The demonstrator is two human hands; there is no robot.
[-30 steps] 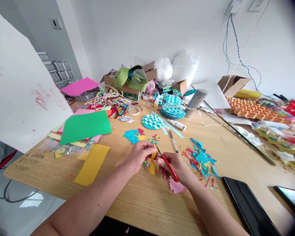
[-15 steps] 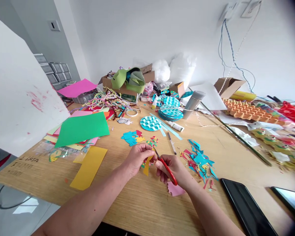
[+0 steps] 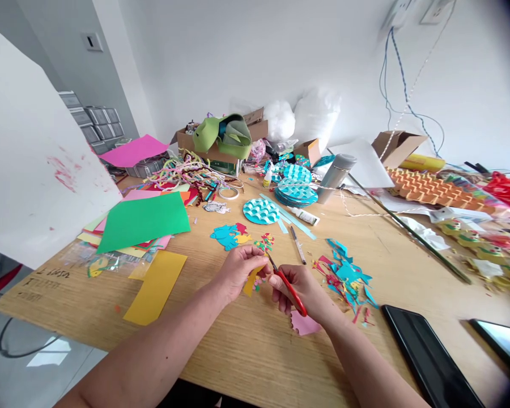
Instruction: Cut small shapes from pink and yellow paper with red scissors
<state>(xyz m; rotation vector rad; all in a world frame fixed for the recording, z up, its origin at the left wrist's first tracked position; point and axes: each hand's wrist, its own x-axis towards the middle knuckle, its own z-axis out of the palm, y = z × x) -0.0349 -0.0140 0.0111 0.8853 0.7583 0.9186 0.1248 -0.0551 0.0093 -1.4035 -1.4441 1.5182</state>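
My left hand [image 3: 243, 271] pinches a narrow strip of yellow paper [image 3: 250, 282] between thumb and fingers. Closed around the red handles of a pair of scissors [image 3: 289, 290] is my right hand [image 3: 300, 286]; the blades point up and left, close to the strip. Whether the blades touch the paper is hard to tell. Tiny coloured paper bits [image 3: 264, 242] lie just beyond my fingers, near blue fish-like cutouts [image 3: 225, 236]. A pink paper piece [image 3: 305, 323] with a nibbled edge rests below my right hand.
Blue and red scraps [image 3: 348, 275] lie to the right, beside a black phone [image 3: 429, 357]. A pen [image 3: 298, 245] and a wavy blue disc [image 3: 261, 211] are farther back. Yellow paper [image 3: 157, 289] and a green sheet [image 3: 144, 221] lie left. A grey cylinder [image 3: 336, 178] stands behind.
The yellow strip has shifted and tilted slightly in my left fingers. Both hands stay almost in place, and the view has moved a little.
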